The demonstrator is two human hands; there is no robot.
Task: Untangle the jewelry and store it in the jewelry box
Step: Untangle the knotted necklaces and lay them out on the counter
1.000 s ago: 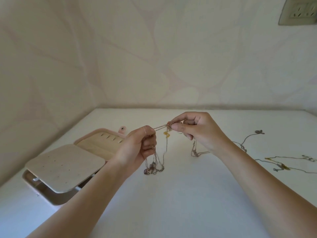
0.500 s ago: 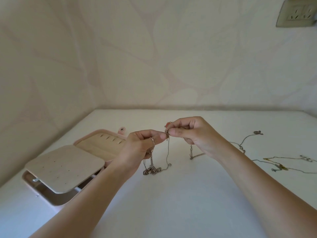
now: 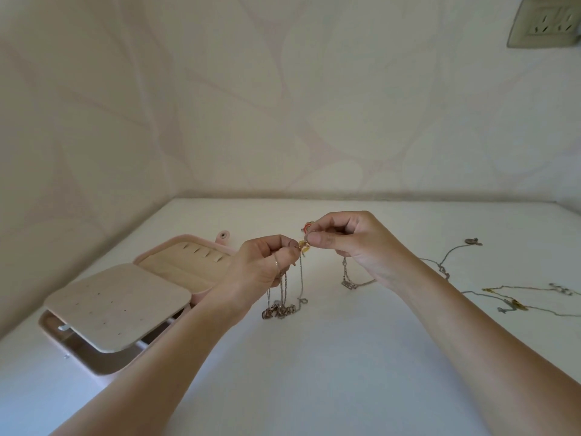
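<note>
Two hands, left and right, pinch tangled chains between the open jewelry box and loose necklaces.

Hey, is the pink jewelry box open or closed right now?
Open. The jewelry box has its lid folded back, slotted lining showing, and a perforated panel sits above the base.

Plain white table, tucked into a wall corner. On its left side sits a pink jewelry box, lid flipped open. A few loose chains sprawl flat on the right, well apart from the box. In the middle, the tangled bunch seems to touch down with its low end.
</note>
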